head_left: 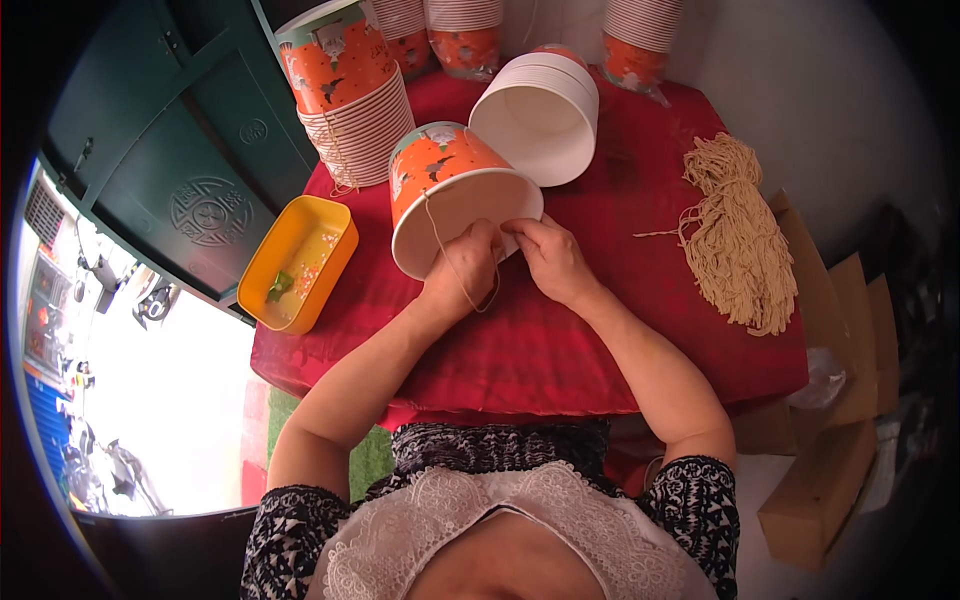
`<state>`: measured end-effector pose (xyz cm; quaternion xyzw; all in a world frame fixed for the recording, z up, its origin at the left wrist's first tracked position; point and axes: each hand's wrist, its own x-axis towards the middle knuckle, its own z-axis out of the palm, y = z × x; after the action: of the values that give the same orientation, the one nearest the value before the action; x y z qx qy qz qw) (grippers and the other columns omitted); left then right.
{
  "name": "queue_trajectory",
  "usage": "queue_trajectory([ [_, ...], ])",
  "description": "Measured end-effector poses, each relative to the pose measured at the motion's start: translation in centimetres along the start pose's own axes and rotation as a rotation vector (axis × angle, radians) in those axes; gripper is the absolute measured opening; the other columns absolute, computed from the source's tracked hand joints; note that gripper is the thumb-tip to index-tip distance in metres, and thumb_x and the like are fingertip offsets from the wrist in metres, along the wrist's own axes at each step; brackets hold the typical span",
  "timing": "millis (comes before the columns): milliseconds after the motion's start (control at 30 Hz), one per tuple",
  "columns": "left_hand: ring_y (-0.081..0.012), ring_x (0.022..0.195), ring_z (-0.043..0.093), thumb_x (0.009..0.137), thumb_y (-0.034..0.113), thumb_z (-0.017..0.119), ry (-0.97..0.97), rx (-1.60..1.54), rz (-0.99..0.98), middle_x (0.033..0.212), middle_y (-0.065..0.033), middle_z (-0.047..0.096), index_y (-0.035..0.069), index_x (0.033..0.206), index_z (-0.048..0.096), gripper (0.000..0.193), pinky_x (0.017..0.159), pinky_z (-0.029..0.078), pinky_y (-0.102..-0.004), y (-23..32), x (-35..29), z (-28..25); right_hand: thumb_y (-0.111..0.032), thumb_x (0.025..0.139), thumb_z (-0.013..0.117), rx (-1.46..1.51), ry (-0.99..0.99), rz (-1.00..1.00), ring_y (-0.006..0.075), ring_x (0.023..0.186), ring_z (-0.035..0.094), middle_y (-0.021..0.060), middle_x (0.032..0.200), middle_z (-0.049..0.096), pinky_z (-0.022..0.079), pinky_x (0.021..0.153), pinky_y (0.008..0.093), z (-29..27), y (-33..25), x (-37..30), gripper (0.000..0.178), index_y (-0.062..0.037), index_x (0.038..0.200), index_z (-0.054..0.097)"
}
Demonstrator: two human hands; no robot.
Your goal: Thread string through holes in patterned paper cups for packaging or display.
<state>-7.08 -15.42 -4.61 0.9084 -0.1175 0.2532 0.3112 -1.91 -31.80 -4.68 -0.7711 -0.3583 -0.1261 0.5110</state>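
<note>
An orange paper bucket [445, 160] with printed figures lies tilted on its side, its white mouth facing me. A thin beige cord [438, 235] comes from its side near the rim, hangs across the mouth and loops under my left wrist. My left hand [465, 265] is at the mouth with curled fingers, closed on the cord near its end. At the right side of the rim, my right hand [552, 260] pinches the bucket's edge, its fingertips just inside the mouth and close to the left fingers. What lies between the fingertips is too small to make out.
Nested white-rimmed buckets [540, 125] lie behind. A tall bucket stack [355, 125] stands at left, above a yellow tub [300, 265] with small bits inside. A beige cord bundle [745, 240] lies right on the red tablecloth [620, 330]. Cardboard boxes [815, 490] stand beside the table.
</note>
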Motion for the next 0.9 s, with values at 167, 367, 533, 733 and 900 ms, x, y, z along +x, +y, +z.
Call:
queue_trajectory([
  [167,-0.0381,0.075,0.064,0.082,0.009,0.068,0.005,-0.016,0.071,0.077,-0.0182,0.064,0.002,0.087,0.055,0.016,0.065,0.051,-0.0464,0.3,0.0,-0.4,0.001,0.089,0.056,0.063,-0.067,0.03,0.032,0.095,0.065,0.0195,0.102,0.064,0.053,0.081,0.0369,-0.7,-0.2,0.1,0.018,0.0014,0.105,0.066],
  [367,-0.0376,0.079,0.064,0.082,0.011,0.069,-0.036,-0.004,0.057,0.082,-0.018,0.064,0.002,0.087,0.055,0.017,0.067,0.051,-0.0458,0.7,-0.1,-0.9,0.0,0.085,0.062,0.036,-0.128,0.018,0.0305,0.093,0.064,0.0175,0.101,0.063,0.052,0.08,0.037,-1.0,-0.5,0.0,0.014,0.0004,0.099,0.066],
  [533,-0.0367,0.081,0.064,0.082,0.01,0.069,-0.065,-0.032,0.013,0.083,-0.0172,0.064,0.002,0.086,0.057,0.015,0.068,0.051,-0.0449,0.6,-0.3,-1.1,0.0,0.082,0.064,-0.031,-0.115,-0.016,0.0322,0.084,0.061,0.0171,0.094,0.059,0.05,0.073,0.0386,-0.7,-0.2,-0.2,0.007,0.0007,0.088,0.061],
  [733,-0.0305,0.076,0.065,0.081,0.003,0.068,-0.077,-0.133,-0.01,0.081,-0.0153,0.064,0.001,0.086,0.059,0.01,0.069,0.051,-0.0375,0.4,-0.3,-1.8,-0.002,0.081,0.064,-0.058,-0.173,-0.071,0.0358,0.082,0.06,0.0178,0.091,0.058,0.05,0.072,0.0434,-1.1,-0.6,-0.3,0.007,-0.0004,0.085,0.059],
  [900,-0.0298,0.078,0.065,0.079,0.002,0.068,-0.078,-0.159,-0.028,0.082,-0.0157,0.065,0.0,0.084,0.06,0.009,0.071,0.051,-0.037,0.3,0.2,-1.9,0.0,0.078,0.062,-0.109,-0.196,-0.16,0.0359,0.084,0.058,0.0172,0.09,0.057,0.05,0.073,0.0439,-1.1,-0.3,-0.5,0.007,0.0005,0.082,0.057],
])
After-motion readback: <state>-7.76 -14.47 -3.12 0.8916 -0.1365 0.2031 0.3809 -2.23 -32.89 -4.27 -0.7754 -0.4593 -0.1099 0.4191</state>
